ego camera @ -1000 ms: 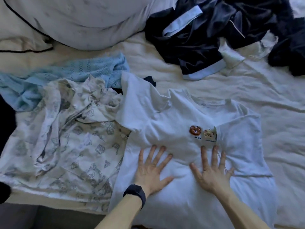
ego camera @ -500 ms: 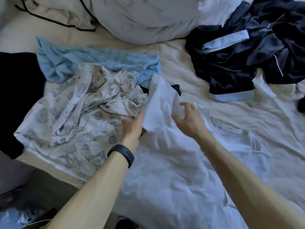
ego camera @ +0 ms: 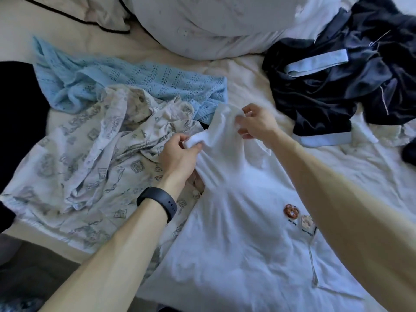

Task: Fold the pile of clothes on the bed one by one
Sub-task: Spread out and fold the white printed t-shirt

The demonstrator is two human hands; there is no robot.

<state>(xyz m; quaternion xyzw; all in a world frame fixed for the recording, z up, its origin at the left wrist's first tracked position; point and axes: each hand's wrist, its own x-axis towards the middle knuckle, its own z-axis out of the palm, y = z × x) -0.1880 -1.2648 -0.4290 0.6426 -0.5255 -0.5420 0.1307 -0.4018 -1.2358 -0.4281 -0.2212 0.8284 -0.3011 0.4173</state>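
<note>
Pinched bunched sleeve edge of white cotton T-shirt with two small bear patches (ego camera: 236, 221) between thumb and curled fingers of left hand (ego camera: 177, 156), at centre. Pinched same sleeve's far edge, toward 1 o'clock, with fingers of right hand (ego camera: 256, 123). Held sleeve raised off cream-sheeted bed (ego camera: 247, 86). Logged T-shirt body spread flat from centre to 5 o'clock, patches at 4 o'clock. Wore black wristband (ego camera: 158, 203) on left wrist. Logged crumpled cream printed cotton garment (ego camera: 90, 165) at 9 o'clock, touching T-shirt's side; light blue eyelet-knit top (ego camera: 135, 79) at 11 o'clock; heaped dark navy satin garment with pale blue trim (ego camera: 326, 91) at 2 o'clock, apart from T-shirt; white pillow (ego camera: 213, 25) at 12 o'clock.
</note>
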